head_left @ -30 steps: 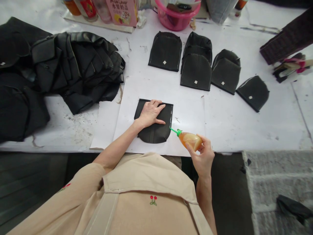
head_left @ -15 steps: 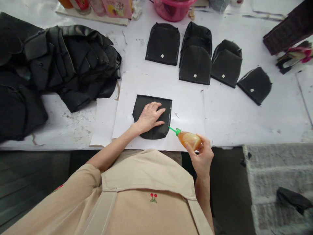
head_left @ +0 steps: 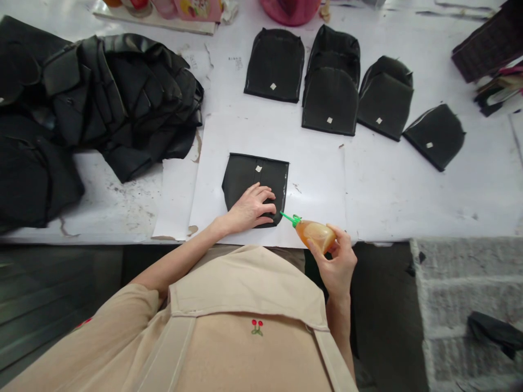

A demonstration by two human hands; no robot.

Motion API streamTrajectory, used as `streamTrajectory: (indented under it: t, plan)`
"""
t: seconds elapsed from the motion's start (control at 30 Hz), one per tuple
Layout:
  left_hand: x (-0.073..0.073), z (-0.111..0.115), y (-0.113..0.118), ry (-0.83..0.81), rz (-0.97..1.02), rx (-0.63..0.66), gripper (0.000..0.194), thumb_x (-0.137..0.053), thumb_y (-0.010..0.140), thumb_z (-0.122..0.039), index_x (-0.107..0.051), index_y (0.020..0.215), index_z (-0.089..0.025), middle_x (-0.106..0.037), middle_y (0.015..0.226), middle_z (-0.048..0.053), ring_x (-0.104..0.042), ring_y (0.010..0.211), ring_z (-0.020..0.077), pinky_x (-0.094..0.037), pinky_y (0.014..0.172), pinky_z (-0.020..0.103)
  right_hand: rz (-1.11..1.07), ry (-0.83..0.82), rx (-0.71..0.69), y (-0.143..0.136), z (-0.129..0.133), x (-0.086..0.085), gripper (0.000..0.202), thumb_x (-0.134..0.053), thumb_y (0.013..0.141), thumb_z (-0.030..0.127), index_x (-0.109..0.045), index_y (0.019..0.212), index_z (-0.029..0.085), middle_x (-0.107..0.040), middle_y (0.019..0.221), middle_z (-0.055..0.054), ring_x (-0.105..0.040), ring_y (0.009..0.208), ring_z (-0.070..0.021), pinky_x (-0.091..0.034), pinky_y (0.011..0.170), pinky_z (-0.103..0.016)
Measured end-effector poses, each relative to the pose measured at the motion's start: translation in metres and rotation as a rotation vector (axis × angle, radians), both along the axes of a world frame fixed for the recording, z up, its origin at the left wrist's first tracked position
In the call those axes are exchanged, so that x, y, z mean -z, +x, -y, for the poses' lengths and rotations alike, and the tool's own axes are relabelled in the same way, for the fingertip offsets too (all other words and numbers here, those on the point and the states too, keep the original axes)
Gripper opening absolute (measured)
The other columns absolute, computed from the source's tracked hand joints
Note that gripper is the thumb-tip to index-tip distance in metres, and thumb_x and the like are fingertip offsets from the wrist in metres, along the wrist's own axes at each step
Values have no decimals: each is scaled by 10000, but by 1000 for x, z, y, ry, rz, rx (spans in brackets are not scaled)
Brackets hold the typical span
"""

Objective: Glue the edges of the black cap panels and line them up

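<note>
A black fabric-like piece point(head_left: 241, 177) with a straight top edge and a rounded bottom lies on white paper in front of me. It bears a small pale square near its top, and a whitish line runs down its right edge. My left hand point(head_left: 252, 207) rests on its lower part, fingers spread and slightly bent. In my right hand point(head_left: 337, 258) is a glue bottle point(head_left: 315, 234) with amber contents and a green nozzle. The nozzle points left, its tip at the piece's lower right edge.
Several similar black pieces point(head_left: 330, 100) with pale squares lie across the back right. A large heap of black pieces point(head_left: 122, 92) fills the left. Behind stand a pink basin point(head_left: 290, 11) and a pale board point(head_left: 163, 22) with containers. A dark box point(head_left: 488, 43) is at far right.
My left hand has slid down the black piece, uncovering its pale square. The glue bottle's tip has shifted very slightly left along the edge. The view has tilted a little.
</note>
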State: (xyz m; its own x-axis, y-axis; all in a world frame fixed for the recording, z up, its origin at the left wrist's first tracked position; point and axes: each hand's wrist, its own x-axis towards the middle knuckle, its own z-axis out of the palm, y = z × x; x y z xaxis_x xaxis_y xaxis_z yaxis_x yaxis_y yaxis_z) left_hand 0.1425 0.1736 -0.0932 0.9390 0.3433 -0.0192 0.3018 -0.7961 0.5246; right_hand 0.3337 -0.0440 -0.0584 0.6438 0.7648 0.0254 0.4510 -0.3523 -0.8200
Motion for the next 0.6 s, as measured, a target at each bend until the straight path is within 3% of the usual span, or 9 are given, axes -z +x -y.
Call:
streamTrajectory:
  t: [0.6]
  plan:
    - [-2,2,1,-22,7,-28,119,-713,921,-302,-765,1011,-246,-642,1329,105,-511,1379,306,-306,1243,588,-46,-4,28,-5,20,4,522,-834,804,451,-645,1227,210,-718,1125,-88,-740,940,-262,-647,791,-385]
